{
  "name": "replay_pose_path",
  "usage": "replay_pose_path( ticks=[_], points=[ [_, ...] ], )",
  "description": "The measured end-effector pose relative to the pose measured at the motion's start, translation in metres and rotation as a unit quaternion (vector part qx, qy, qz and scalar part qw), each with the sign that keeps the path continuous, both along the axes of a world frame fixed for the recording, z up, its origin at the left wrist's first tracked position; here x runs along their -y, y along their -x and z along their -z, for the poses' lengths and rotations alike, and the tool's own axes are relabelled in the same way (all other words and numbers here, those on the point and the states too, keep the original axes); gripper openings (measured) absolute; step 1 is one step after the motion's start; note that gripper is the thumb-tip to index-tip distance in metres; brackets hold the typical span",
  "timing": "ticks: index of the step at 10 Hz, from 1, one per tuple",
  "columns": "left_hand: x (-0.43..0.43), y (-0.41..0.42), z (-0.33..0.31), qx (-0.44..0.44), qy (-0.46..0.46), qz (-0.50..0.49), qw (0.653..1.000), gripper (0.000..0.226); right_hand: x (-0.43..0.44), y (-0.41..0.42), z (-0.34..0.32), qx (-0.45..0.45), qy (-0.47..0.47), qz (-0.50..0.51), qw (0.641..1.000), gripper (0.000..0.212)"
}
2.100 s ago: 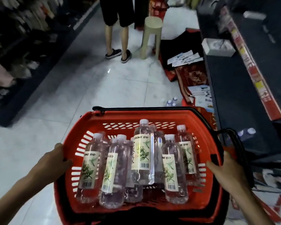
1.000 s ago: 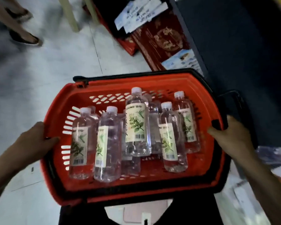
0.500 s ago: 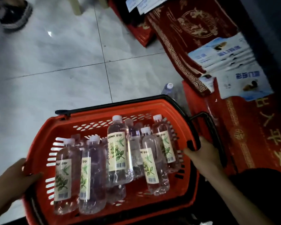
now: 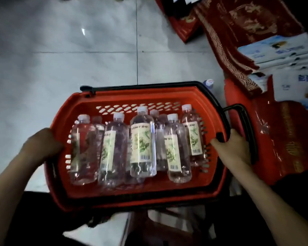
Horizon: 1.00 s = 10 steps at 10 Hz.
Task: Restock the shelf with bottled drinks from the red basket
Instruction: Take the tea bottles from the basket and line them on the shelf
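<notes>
The red basket (image 4: 137, 97) with black handles fills the middle of the view, held over the tiled floor. Several clear bottled drinks (image 4: 142, 144) with white caps and pale leaf labels lie side by side in it, caps pointing away from me. My left hand (image 4: 41, 146) grips the basket's left rim. My right hand (image 4: 233, 148) grips the right rim beside the folded-out black handle (image 4: 245, 125). The shelf is not in view.
One more bottle (image 4: 209, 83) stands on the floor just beyond the basket's far right corner. Red patterned packages (image 4: 242, 27) and stacked white-blue packs (image 4: 281, 52) lie to the right. Pale floor tiles (image 4: 78, 50) stretch ahead and left.
The view has swung down from the aisle and the standing person to the floor. The basket has come lower and closer to the red packages, both hands holding its rims throughout.
</notes>
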State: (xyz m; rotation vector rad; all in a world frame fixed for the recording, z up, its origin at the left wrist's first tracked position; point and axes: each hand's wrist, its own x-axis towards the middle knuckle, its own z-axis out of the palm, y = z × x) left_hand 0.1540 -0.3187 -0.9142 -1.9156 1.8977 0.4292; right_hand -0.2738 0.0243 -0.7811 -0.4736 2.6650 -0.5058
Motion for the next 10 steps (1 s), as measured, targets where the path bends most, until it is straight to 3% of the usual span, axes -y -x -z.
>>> replay_pose_path(
  ticks=[1, 2, 3, 4, 5, 6, 7, 8, 9, 10],
  points=[
    [-0.068, 0.066, -0.118, -0.031, 0.011, -0.043, 0.999, 0.028, -0.001, 0.003, 0.009, -0.007, 0.01, -0.009, 1.0, 0.022],
    [-0.074, 0.08, -0.132, -0.064, 0.021, -0.017, 0.998, 0.046, -0.007, 0.002, 0.008, 0.023, -0.013, -0.037, 0.999, 0.036],
    [-0.09, 0.107, -0.157, -0.106, 0.114, 0.038, 0.987, 0.056, -0.012, -0.003, -0.005, 0.0, -0.011, -0.067, 0.998, 0.057],
    [-0.118, 0.145, -0.168, -0.22, 0.168, 0.155, 0.948, 0.054, -0.019, -0.019, -0.023, -0.045, -0.003, -0.086, 0.995, 0.059],
    [-0.154, 0.17, -0.171, -0.266, 0.031, 0.199, 0.943, 0.053, -0.005, -0.033, -0.053, 0.011, 0.01, -0.128, 0.992, 0.052],
    [-0.172, 0.174, -0.159, -0.241, 0.038, 0.229, 0.942, 0.064, 0.01, -0.045, -0.077, 0.095, 0.046, -0.17, 0.98, 0.038],
    [-0.163, 0.156, -0.155, -0.32, -0.041, 0.098, 0.941, 0.071, 0.02, -0.055, -0.083, 0.143, 0.074, -0.189, 0.969, 0.036],
    [-0.157, 0.146, -0.156, -0.349, -0.186, -0.041, 0.918, 0.089, 0.024, -0.068, -0.062, 0.236, 0.065, -0.196, 0.95, 0.035],
    [-0.153, 0.153, -0.154, -0.339, -0.212, -0.051, 0.915, 0.052, 0.038, -0.078, -0.04, 0.244, 0.035, -0.223, 0.943, 0.048],
    [-0.151, 0.153, -0.145, -0.361, -0.23, -0.09, 0.899, 0.035, 0.065, -0.094, -0.03, 0.254, 0.034, -0.255, 0.932, 0.061]
  ],
)
